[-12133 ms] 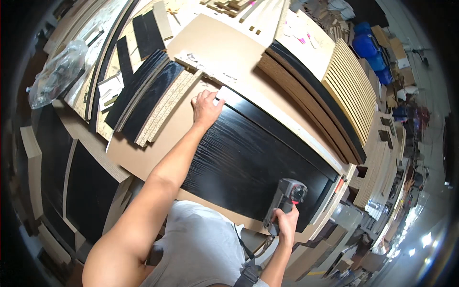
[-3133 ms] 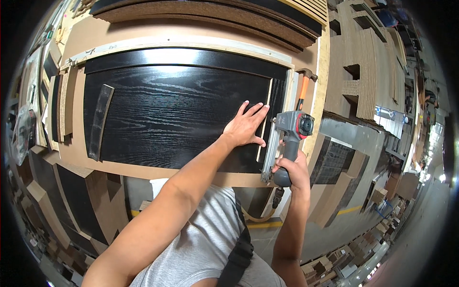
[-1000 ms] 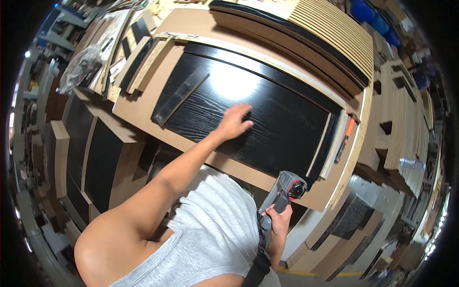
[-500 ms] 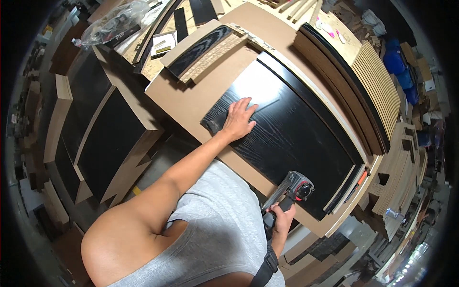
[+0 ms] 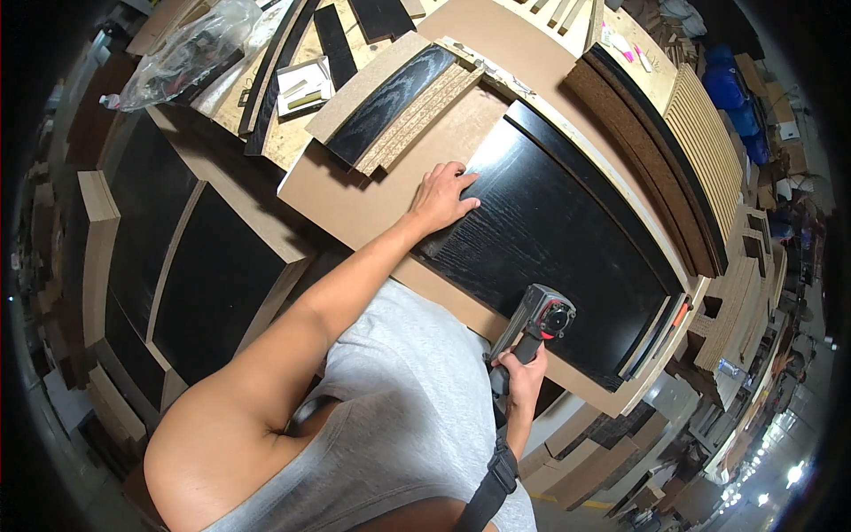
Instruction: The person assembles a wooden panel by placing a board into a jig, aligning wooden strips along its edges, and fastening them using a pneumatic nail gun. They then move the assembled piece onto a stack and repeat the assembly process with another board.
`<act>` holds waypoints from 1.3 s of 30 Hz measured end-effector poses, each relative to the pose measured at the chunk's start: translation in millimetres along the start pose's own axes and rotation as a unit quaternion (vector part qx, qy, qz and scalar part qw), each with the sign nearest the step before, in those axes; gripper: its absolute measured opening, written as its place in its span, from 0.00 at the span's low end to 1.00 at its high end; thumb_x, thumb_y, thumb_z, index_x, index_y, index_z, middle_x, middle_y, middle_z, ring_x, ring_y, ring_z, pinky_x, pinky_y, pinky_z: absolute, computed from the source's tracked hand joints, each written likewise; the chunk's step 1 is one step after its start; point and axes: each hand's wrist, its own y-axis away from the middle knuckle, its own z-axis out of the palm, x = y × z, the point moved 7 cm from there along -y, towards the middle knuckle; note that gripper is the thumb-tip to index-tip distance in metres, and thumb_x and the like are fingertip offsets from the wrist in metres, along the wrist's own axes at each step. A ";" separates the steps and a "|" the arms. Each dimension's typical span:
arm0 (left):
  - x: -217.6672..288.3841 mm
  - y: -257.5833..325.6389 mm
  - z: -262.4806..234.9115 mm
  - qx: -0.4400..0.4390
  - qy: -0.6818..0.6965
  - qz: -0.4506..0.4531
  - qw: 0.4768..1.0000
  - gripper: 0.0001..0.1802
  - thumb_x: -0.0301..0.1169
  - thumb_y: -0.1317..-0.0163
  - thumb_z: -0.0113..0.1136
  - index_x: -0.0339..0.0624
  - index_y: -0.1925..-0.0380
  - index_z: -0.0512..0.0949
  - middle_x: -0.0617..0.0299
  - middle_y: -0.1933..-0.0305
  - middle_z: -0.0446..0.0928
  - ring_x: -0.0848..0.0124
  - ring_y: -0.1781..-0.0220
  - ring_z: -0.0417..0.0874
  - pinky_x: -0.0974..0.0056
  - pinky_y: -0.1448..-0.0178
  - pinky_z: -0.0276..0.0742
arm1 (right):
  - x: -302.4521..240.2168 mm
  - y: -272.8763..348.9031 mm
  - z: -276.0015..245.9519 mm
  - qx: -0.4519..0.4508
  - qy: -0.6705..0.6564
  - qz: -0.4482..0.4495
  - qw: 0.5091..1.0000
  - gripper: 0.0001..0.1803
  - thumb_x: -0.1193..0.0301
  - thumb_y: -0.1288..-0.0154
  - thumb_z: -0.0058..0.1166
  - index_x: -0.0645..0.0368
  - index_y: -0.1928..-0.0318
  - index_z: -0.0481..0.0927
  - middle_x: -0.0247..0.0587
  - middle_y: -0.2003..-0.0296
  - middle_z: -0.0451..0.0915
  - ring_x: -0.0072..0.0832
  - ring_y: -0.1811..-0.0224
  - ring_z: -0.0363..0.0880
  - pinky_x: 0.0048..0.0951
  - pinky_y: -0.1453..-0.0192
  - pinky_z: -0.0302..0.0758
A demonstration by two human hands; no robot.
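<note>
A black wood-grained panel (image 5: 554,239) lies on a brown board (image 5: 324,191) on the workbench. At its left end, my left hand (image 5: 443,197) rests with fingers spread, the thumb on the black face and the other fingers by the edge. My right hand (image 5: 521,379) is wrapped round the grip of a grey and black nail gun (image 5: 545,315). The gun's head is over the panel's near edge; whether it touches the panel I cannot tell. Beyond my left hand sits a curved block (image 5: 390,97) with a black face and raw chipboard layers.
Curved brown panels (image 5: 647,155) and a ribbed light panel (image 5: 705,133) stand along the bench's far right. A white box (image 5: 304,86) and a clear plastic bag (image 5: 191,58) are at the back left. Large black-faced curved pieces (image 5: 213,284) stand left of me.
My left hand has shifted from the panel's face to its left edge, and the panel's left end looks slightly further right. The nail gun has moved a little away from me. The view has shifted slightly.
</note>
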 end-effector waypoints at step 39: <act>-56.2 -81.7 35.5 -0.028 0.141 -0.072 0.987 0.31 0.46 0.41 0.70 0.41 0.41 0.80 0.52 0.51 0.80 0.60 0.50 0.83 0.58 0.41 0.76 | -26.2 -57.1 30.8 -0.035 0.022 0.050 0.998 0.28 0.84 0.50 0.56 0.64 0.44 0.74 0.37 0.72 0.78 0.28 0.74 0.81 0.31 0.66 0.80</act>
